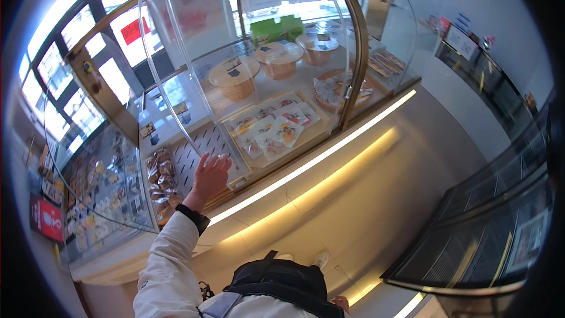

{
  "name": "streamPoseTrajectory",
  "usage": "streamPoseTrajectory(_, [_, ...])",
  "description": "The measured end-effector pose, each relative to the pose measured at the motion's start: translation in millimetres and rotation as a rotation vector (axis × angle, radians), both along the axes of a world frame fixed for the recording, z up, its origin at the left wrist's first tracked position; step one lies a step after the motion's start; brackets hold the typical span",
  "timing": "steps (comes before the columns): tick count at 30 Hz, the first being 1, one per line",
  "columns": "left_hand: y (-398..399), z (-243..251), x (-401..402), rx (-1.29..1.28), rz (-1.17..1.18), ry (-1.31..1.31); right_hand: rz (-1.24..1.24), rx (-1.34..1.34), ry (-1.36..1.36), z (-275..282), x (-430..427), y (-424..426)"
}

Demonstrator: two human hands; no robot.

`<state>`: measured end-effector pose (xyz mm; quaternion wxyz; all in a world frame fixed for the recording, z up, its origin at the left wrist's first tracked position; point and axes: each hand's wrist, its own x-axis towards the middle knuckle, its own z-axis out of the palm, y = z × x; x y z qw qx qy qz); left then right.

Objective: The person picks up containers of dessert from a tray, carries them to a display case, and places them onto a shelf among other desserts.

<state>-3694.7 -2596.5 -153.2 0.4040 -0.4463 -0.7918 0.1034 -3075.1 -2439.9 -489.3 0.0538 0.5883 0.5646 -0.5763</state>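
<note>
My left hand (pixel 212 174) reaches out at the edge of a bakery display case, its fingers apart and nothing seen in it; a dark band is on the wrist. Whether it touches the clear sliding door (pixel 201 92) cannot be told. To its left lie clear-wrapped brown baked goods (pixel 162 172). Beyond it, right of the door's edge, a shallow tray (pixel 323 119) holds several packets with printed wrappers (pixel 284 130). My right hand (pixel 341 303) hangs low beside the black bag (pixel 282 276); only a small part shows, so its grip is unclear.
Round-topped baskets (pixel 234 70), a wicker basket (pixel 315 95) and long breads (pixel 387 62) stand inside the case. A glass cabinet of small goods (pixel 99 185) adjoins at left. Dark glass-fronted cases (pixel 481 229) stand at right. A lit strip (pixel 313 157) runs along the case's front edge.
</note>
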Motion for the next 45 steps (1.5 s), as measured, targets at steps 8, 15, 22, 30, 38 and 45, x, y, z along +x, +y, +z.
streamPoseTrajectory(8, [-39, -6, 24, -0.091, 0.240, -0.067, -0.121, -0.052, 0.095, -73, 68, 186])
streamPoseTrajectory(15, [-133, -5, 74, -0.221, 0.679, 0.007, -0.066, -0.036, -0.007, -28, 30, 237])
streamPoseTrajectory(22, [-171, -6, 97, -0.201, 1.216, -0.403, 0.150, -0.110, -0.126, -24, -4, 227])
streamPoseTrajectory(30, [-147, -148, 60, 0.487, 1.934, -1.120, 0.376, -0.007, -0.146, -25, -50, 290])
streamPoseTrajectory(38, [209, -284, 11, -0.152, 0.736, -2.097, 0.009, 0.359, -0.021, 48, -149, 398])
streamPoseTrajectory(45, [523, -267, -12, -0.341, 0.258, -2.071, -0.081, 0.032, -0.271, -4, -77, 444])
